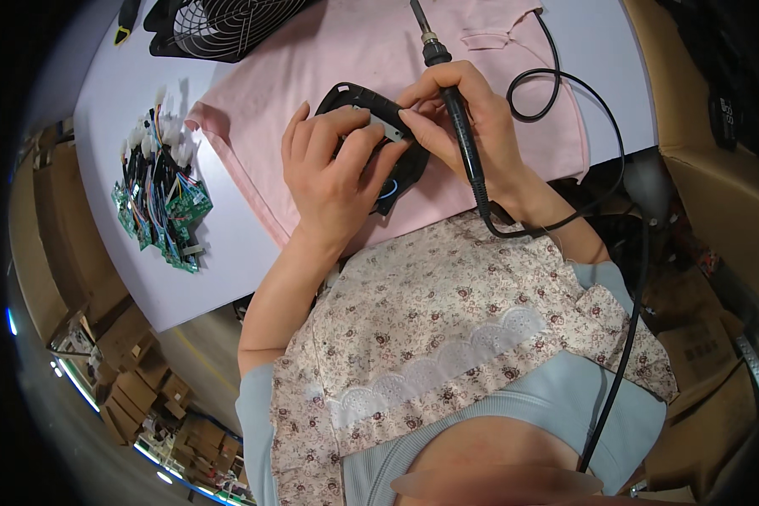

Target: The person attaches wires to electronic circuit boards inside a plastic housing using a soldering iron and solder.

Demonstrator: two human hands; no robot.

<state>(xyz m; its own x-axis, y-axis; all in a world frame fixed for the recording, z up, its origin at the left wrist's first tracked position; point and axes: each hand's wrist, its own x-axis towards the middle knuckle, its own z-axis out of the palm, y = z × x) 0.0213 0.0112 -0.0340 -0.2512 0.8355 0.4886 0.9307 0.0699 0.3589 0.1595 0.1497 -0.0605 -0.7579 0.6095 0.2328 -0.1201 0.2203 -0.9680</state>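
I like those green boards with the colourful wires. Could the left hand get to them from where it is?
Probably yes. The pile of green boards lies on the table's left side, with bare table between it and the left hand. But that hand now holds the black part.

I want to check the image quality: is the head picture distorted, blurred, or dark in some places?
Head view: table edge bends with the fisheye; corners are black; hands and the black casing are sharp and evenly lit; a blurred shape sits at the bottom edge; the boxes at lower left look smeared.
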